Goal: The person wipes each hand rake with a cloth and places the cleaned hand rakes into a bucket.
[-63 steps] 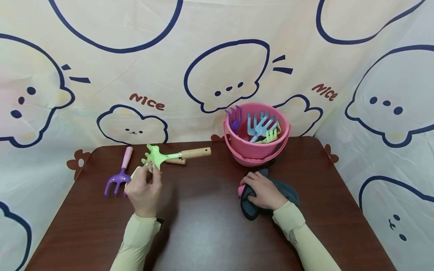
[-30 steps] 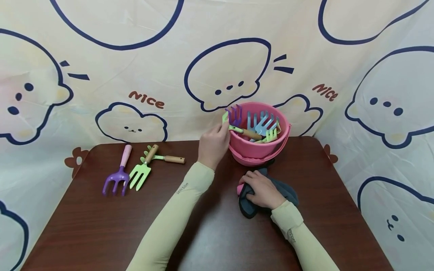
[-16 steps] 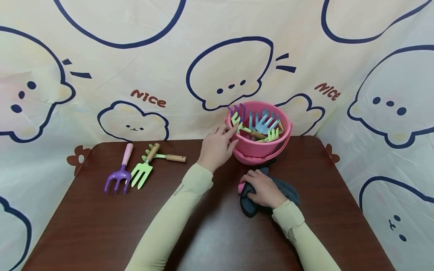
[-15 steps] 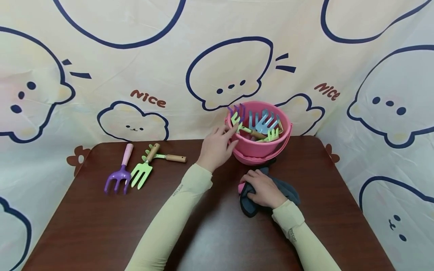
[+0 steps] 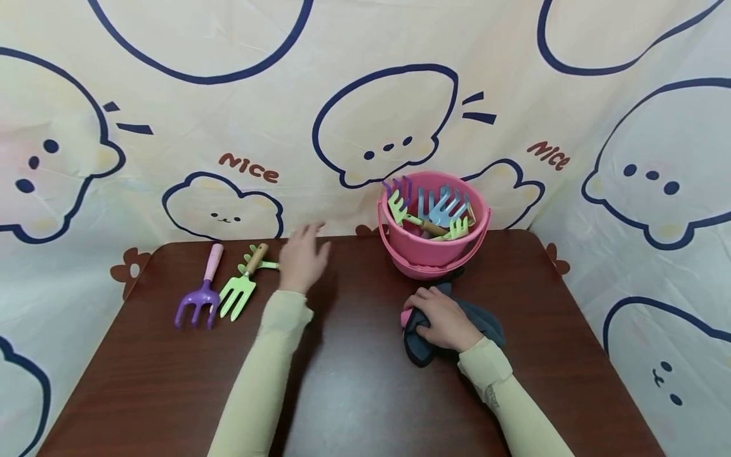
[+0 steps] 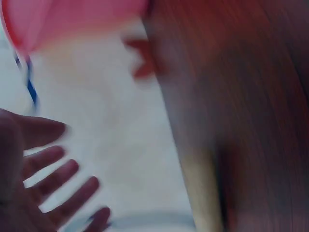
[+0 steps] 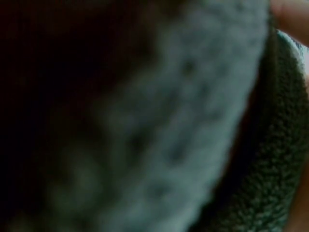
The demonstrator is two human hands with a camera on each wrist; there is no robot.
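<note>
My left hand holds nothing. Its fingers are spread above the table's back edge, beside a light-green hand rake whose handle it covers in the head view. Blurred in the left wrist view is a wooden handle. Just left lie a light-green hand fork with a wooden handle and a purple hand fork with a pink handle. My right hand grips a dark teal cloth with a pink piece poking out; what it belongs to is hidden. The cloth fills the right wrist view.
Behind the right hand stands a pink bucket with its handle hanging down in front. Inside it are several small garden tools: purple, light-blue and light-green ones. A printed fabric sheet hangs behind the brown table.
My left hand carried a light-green tool from the left group into the bucket, let go of it and came back left. The right hand has stayed on the cloth.
</note>
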